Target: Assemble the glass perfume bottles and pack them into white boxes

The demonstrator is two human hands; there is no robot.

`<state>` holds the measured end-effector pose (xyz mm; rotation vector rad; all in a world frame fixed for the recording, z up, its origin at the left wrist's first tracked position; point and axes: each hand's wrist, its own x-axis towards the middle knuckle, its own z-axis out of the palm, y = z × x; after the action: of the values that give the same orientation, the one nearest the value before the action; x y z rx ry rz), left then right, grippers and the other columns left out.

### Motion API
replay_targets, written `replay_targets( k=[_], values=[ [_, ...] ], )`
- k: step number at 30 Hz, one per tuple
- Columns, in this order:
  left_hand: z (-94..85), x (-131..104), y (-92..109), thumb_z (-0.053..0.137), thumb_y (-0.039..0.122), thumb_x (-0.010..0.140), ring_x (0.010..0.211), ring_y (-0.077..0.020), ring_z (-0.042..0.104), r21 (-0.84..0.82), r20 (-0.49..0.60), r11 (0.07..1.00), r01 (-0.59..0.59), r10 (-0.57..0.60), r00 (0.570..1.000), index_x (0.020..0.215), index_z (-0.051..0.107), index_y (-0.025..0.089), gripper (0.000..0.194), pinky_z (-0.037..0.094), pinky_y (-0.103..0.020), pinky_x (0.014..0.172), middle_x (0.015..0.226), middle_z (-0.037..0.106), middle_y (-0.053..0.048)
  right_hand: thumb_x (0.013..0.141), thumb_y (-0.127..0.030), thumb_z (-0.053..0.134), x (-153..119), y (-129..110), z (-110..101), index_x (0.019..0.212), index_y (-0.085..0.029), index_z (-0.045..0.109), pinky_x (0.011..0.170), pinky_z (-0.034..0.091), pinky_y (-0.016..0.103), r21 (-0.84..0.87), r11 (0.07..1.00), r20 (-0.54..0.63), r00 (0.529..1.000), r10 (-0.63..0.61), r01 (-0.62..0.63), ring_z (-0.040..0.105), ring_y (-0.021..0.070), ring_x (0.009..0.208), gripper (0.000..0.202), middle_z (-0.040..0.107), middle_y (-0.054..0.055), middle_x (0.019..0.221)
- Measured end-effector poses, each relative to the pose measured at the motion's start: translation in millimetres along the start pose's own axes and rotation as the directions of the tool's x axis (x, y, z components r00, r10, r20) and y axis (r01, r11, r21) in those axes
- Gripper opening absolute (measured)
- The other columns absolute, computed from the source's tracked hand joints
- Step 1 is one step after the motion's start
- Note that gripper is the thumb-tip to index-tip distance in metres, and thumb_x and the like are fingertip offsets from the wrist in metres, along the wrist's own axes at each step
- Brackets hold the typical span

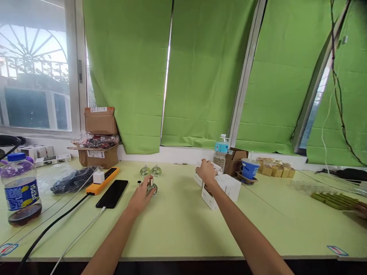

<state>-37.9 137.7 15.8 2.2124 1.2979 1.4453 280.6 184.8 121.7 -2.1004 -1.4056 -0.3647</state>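
Observation:
My left hand (141,195) is closed round a small glass bottle (154,190) at the left centre of the table. Just behind it stand two more round bottles with pale green contents, one (145,171) beside the other (156,171). A small dark cap (139,183) is by my left fingers. Further right, my right hand (206,170) reaches over a group of white boxes (231,186), its fingers bent over the top of a box at the back. Part of that box is hidden by the hand.
A black phone (112,194), an orange power strip (102,181) and a cola bottle (21,191) lie or stand left. Behind the boxes are a water bottle (220,154) and blue cup (250,169). Another person's hand (360,209) touches a green tray (334,200).

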Motion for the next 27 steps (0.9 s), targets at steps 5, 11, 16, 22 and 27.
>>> replay_targets(
  k=[5,11,16,22,27],
  values=[
    [-3.0,0,3,0.051,0.038,0.091,0.085,-0.0235,0.065,0.006,0.02,1.0,0.003,-0.003,1.0,0.135,0.045,0.028,0.046,0.046,-0.033,0.081,0.099,0.067,-0.005,0.081,-0.013,0.054,5,-7,8,0.118,-0.01,0.059,0.084,0.046,0.043,-0.04,0.999,0.038,0.999,-0.008,0.01,0.055,0.0352,0.114,0.037,0.061,0.022,0.112],
    [-5.0,0,8,0.06,0.038,0.085,0.084,-0.0239,0.065,-0.091,-0.038,0.996,0.02,-0.023,0.999,0.129,0.054,0.03,0.045,0.047,-0.032,0.078,0.096,0.068,-0.004,0.084,-0.01,0.05,-12,-25,6,0.112,-0.019,0.067,0.082,0.046,0.039,-0.042,0.982,0.084,0.98,-0.18,0.184,0.055,0.031,0.113,0.034,0.064,0.018,0.113],
    [-2.2,-1,5,0.064,0.036,0.082,0.087,-0.0262,0.066,-0.159,-0.059,0.986,0.046,-0.056,0.997,0.134,0.052,0.029,0.054,0.048,-0.033,0.078,0.092,0.07,-0.005,0.089,-0.017,0.051,-70,-58,19,0.112,-0.024,0.066,0.08,0.045,0.032,0.04,0.924,0.108,0.917,-0.383,0.381,0.059,0.025,0.105,0.028,0.066,0.01,0.111],
    [3.4,-2,0,0.065,0.031,0.08,0.081,-0.0228,0.066,-0.172,-0.002,0.983,0.058,-0.059,0.998,0.132,0.051,0.026,0.055,0.047,-0.031,0.076,0.095,0.07,-0.006,0.09,-0.015,0.049,-151,-84,38,0.101,-0.023,0.065,0.078,0.046,0.035,0.151,0.728,0.093,0.724,-0.684,0.668,0.059,0.0269,0.103,0.021,0.064,0.011,0.111],
    [3.9,5,-5,0.076,0.033,0.07,0.074,-0.0209,0.065,-0.341,-0.215,0.918,0.203,-0.286,0.934,0.094,0.054,0.022,0.035,0.047,-0.031,0.07,0.081,0.068,-0.002,0.095,-0.03,0.047,-172,-83,38,0.101,-0.021,0.066,0.071,0.048,0.037,0.179,0.677,0.115,0.668,-0.735,0.714,0.062,0.0288,0.092,0.022,0.063,0.014,0.108]
  ],
)
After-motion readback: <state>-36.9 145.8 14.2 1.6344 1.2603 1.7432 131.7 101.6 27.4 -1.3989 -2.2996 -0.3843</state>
